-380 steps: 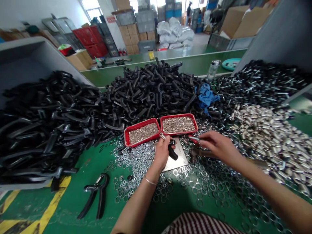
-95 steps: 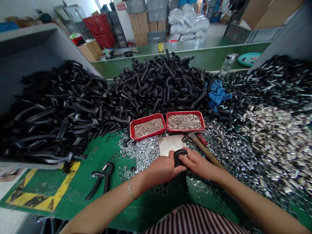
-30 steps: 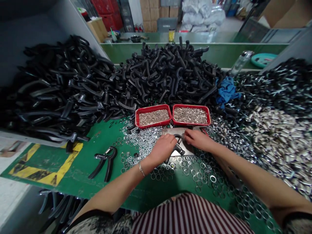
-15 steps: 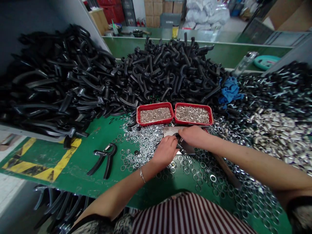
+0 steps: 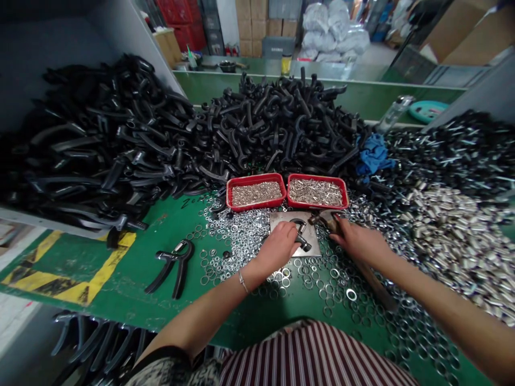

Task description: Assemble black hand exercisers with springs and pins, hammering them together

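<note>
My left hand [image 5: 279,244] is closed around a black hand gripper [image 5: 304,244], holding it against a flat metal plate [image 5: 311,225]. Part of that hand gripper is hidden by my fingers. My right hand [image 5: 362,242] is closed on a hammer [image 5: 372,284], just behind its head, at the plate's right edge. The hammer's wooden handle slants down toward the front right. A hand gripper with a spring [image 5: 175,265] lies by itself on the green table to the left.
Two red trays [image 5: 256,207] of small metal parts stand behind the plate. Black handles [image 5: 273,123] are heaped at the back and left. Loose washers and rings [image 5: 245,236] surround the plate. Silvery cylinders [image 5: 450,236] and a blue cloth [image 5: 375,154] are on the right.
My right hand has left the hand gripper on the plate and moved right onto the hammer. My left hand stays on the hand gripper. The view has shifted slightly.
</note>
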`<state>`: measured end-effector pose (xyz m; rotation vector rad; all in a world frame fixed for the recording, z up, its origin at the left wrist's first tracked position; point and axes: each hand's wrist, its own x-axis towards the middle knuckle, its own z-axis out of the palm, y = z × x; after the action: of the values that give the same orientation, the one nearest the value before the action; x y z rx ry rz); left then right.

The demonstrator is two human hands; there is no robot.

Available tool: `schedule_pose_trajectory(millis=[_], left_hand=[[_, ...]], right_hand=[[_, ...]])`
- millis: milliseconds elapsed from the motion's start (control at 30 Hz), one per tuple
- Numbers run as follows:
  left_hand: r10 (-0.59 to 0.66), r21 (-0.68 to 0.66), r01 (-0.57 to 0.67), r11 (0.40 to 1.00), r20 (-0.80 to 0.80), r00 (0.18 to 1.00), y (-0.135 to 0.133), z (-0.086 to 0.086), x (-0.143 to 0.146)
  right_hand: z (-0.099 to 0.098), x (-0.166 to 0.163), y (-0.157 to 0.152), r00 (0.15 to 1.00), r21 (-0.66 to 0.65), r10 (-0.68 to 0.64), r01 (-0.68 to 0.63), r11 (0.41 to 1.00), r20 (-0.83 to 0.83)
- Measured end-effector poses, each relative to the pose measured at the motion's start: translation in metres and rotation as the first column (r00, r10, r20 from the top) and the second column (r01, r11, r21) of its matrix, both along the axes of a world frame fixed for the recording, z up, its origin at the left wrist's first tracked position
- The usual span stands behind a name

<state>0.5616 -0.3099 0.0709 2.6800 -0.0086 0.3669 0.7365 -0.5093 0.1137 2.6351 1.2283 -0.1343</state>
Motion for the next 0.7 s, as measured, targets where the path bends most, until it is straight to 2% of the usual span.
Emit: schedule_pose_trajectory(millis=[133, 200, 267, 333, 367, 433, 533, 600, 667, 700], left_hand=[[0.009, -0.016, -0.009, 1.000, -0.010, 1.000, -0.002, 0.004, 0.003], [0.036, -0.035, -0.037, 0.999, -0.006, 0.999, -0.004, 0.005, 0.002], [0.064, -0.047, -0.064, 0.997, -0.005, 0.998, -0.006, 0.005, 0.000], [0.078, -0.048, -0.078, 0.996, -0.011, 0.997, -0.007, 0.006, 0.000], [0.077, -0.047, -0.077, 0.996, -0.017, 0.997, -0.007, 0.007, 0.000], [0.078, -0.044, -0.079, 0.996, -0.025, 0.997, -0.009, 0.008, 0.000], [0.162, -0.056, -0.164, 0.985, -0.029, 0.986, -0.012, 0.009, 0.001], [0.240, -0.088, -0.242, 0.966, -0.028, 0.970, -0.014, 0.006, 0.003], [0.276, -0.121, -0.277, 0.953, -0.023, 0.961, -0.016, 0.003, 0.005], [0.281, -0.129, -0.281, 0.951, -0.016, 0.959, -0.016, 0.001, 0.005]], right_hand=[[-0.005, -0.005, -0.008, 0.992, 0.196, 0.000, 0.024, 0.980, -0.123], [-0.003, -0.007, -0.008, 0.969, 0.358, 0.021, 0.070, 0.931, -0.246], [0.001, -0.010, -0.008, 0.930, 0.504, 0.095, 0.105, 0.858, -0.356], [0.004, -0.014, -0.009, 0.910, 0.588, 0.156, 0.110, 0.801, -0.383], [0.005, -0.016, -0.009, 0.911, 0.599, 0.174, 0.093, 0.796, -0.374], [0.008, -0.018, -0.009, 0.910, 0.566, 0.196, 0.051, 0.823, -0.366], [0.015, -0.021, -0.011, 0.868, 0.499, 0.233, 0.019, 0.866, -0.438], [0.023, -0.027, -0.011, 0.847, 0.548, 0.257, 0.047, 0.835, -0.464], [0.030, -0.036, -0.006, 0.864, 0.620, 0.265, 0.068, 0.782, -0.428], [0.031, -0.040, -0.003, 0.876, 0.632, 0.268, 0.053, 0.774, -0.402]])
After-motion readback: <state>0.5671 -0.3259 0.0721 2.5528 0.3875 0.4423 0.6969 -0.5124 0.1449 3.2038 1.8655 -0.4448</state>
